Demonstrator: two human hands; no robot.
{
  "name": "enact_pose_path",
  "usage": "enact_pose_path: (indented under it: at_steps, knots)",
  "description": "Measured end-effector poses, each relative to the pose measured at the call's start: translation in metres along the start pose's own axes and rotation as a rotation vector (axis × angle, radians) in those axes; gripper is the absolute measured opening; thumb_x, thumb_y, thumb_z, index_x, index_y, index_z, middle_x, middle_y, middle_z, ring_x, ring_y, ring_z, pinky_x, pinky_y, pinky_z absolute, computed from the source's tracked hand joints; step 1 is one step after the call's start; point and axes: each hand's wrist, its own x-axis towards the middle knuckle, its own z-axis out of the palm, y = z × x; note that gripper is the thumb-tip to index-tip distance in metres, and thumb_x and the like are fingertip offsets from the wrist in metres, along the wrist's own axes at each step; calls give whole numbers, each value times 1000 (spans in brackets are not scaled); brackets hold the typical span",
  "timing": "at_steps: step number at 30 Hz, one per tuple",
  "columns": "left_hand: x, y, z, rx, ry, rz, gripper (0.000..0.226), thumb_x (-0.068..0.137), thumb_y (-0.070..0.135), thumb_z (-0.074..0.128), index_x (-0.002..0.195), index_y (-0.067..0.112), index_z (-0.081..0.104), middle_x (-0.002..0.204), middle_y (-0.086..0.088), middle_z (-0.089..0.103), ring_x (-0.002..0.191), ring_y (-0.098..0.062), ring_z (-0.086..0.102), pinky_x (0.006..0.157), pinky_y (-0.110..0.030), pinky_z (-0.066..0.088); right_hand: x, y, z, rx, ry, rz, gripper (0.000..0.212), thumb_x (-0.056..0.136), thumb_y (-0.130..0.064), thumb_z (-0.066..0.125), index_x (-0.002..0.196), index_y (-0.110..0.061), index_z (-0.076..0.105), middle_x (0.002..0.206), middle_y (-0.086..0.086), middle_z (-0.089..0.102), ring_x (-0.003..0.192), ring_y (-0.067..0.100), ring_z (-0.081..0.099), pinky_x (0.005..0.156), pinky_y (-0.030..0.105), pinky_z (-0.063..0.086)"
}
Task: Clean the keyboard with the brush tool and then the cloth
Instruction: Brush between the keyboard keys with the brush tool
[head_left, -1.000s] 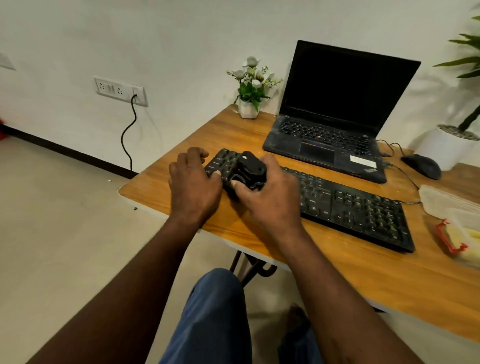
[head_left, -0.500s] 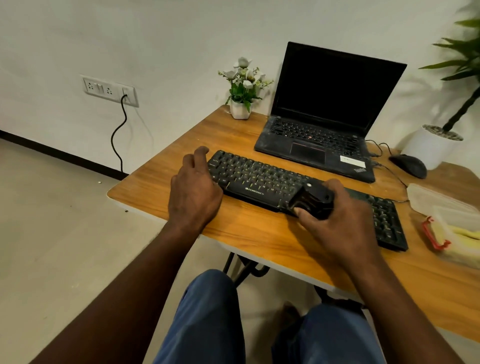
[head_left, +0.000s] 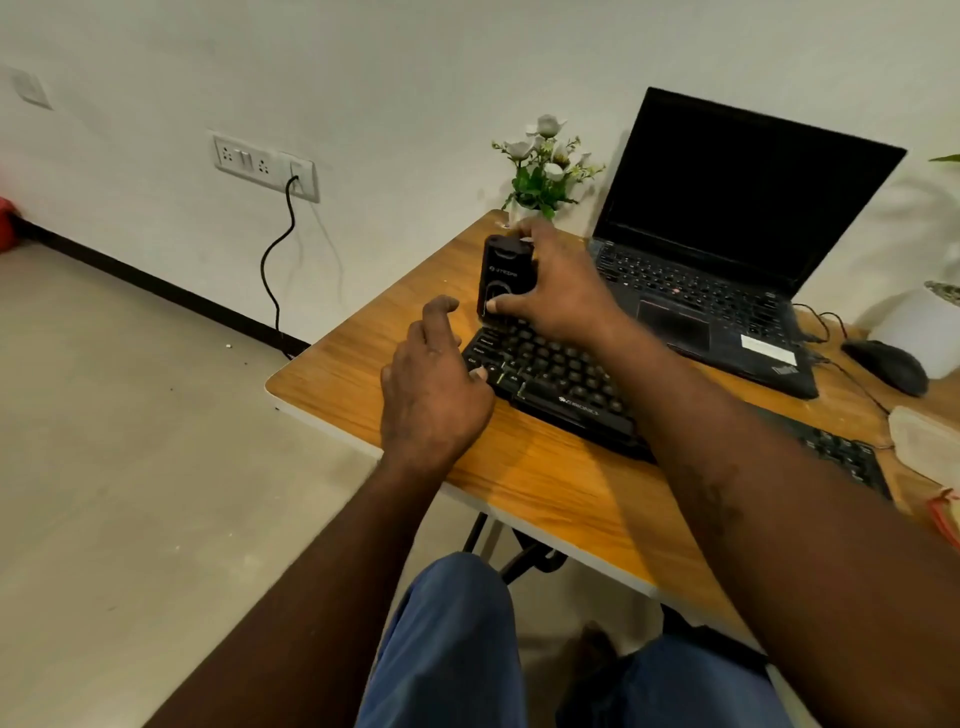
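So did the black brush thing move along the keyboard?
Yes. The brush tool, gripped by the right hand, went from the middle of the keyboard back to its left end, nearer the flowers.

The keyboard (head_left: 561, 374) lies on the table (head_left: 545, 483) towards its front edge. Behind it stands the laptop (head_left: 701, 306), with a potted plant (head_left: 545, 171) to its left at the table's back corner and a mouse (head_left: 885, 366) to its right. The right hand (head_left: 561, 291) holds the brush tool (head_left: 506, 278) upright at the keyboard's far left corner; the left hand (head_left: 434, 400) rests at the keyboard's left end.
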Motion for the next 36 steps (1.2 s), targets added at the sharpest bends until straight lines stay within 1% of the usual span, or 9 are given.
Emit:
enact_pose_path:
  at_steps: [3,7,13,16,18,22,26,32,36]
  knots:
    - [2,-2,1,-8,3,-2,82,83,19,73,148,34,26,129,2,56,121,-22,55,104,-50,41,32,-2,4,-196,-98,-58,78,79,-30,88,141,-23,42,128,12,66,108,27,63,80,30,46]
    - [4,-4,2,-9,-2,-2,85,82,18,74,149,33,24,132,0,54,123,-23,54,103,-49,39,49,-8,2,-328,-291,-163,73,80,-35,87,138,-23,45,107,0,62,93,19,54,72,27,40]
    - [3,-5,4,-1,5,4,84,81,19,75,147,31,26,130,-1,56,123,-23,54,102,-49,40,66,-6,2,-360,-284,-116,75,77,-36,89,137,-21,46,122,9,65,103,27,61,78,32,47]
    - [4,-5,4,-1,5,5,83,81,21,74,148,29,26,130,-1,55,124,-22,53,104,-50,41,65,-17,7,-342,-381,-181,73,78,-39,88,138,-25,47,107,-1,64,92,18,58,64,26,39]
    - [4,-5,4,3,7,7,81,81,24,75,146,29,26,130,-1,55,123,-22,53,104,-49,41,64,-21,6,-296,-444,-197,73,80,-39,87,139,-25,47,102,-5,64,90,16,60,66,27,40]
    - [4,-4,4,-2,3,-3,81,81,23,74,146,29,26,130,-1,58,123,-22,54,103,-48,39,65,-15,4,-380,-309,-163,76,78,-38,88,139,-23,45,116,3,61,97,21,54,71,30,40]
    - [4,-5,4,5,10,10,76,83,24,72,143,30,27,127,2,58,121,-21,53,104,-48,39,61,-20,7,-340,-395,-206,73,78,-41,88,137,-26,48,104,-4,62,93,17,57,61,24,36]
    - [5,-5,5,26,4,-6,74,83,24,72,142,29,27,127,2,61,121,-22,53,104,-49,39,59,-9,3,-384,-215,-134,74,76,-36,89,135,-19,48,121,11,65,104,28,62,76,34,48]
    - [6,-5,5,12,10,-6,70,85,24,71,140,30,29,124,4,61,120,-20,54,105,-49,39,53,-15,6,-267,-352,-186,70,76,-38,89,133,-23,52,108,-2,65,93,16,60,73,26,44]
